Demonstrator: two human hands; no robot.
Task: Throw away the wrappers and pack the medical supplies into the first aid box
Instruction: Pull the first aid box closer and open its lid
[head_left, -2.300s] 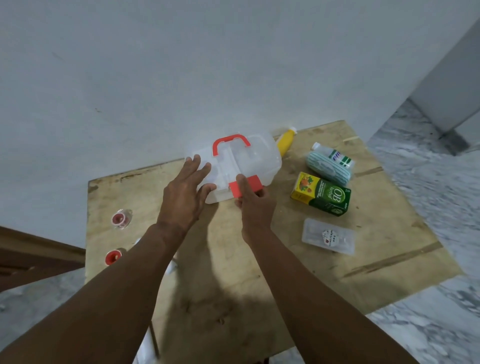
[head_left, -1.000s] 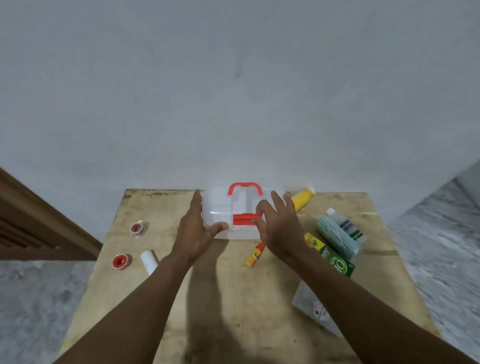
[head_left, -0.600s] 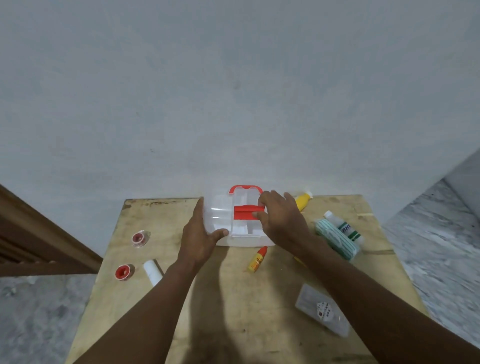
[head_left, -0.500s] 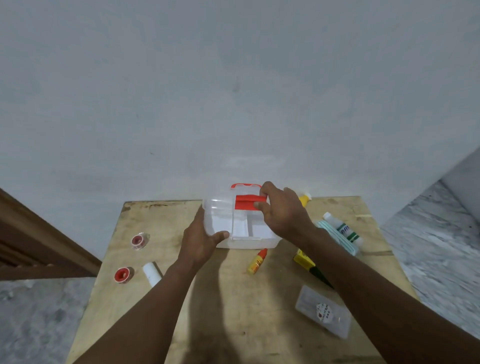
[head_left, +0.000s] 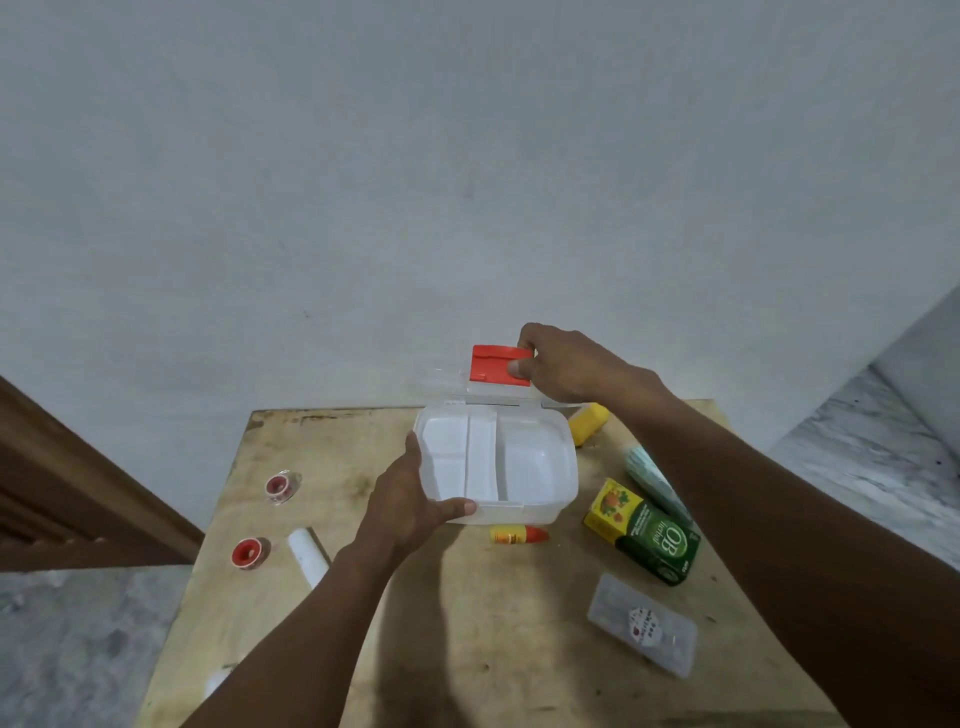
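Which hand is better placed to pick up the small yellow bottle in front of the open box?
Probably the left hand: it grips the box corner just beside the bottle, while the right hand holds the lid up.

Single head-worn view, forward and down onto a near wooden table (head_left: 322, 613).

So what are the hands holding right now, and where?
The right hand pinches the red latch on the raised lid of the clear plastic first aid box; the left hand grips the box's front-left corner.
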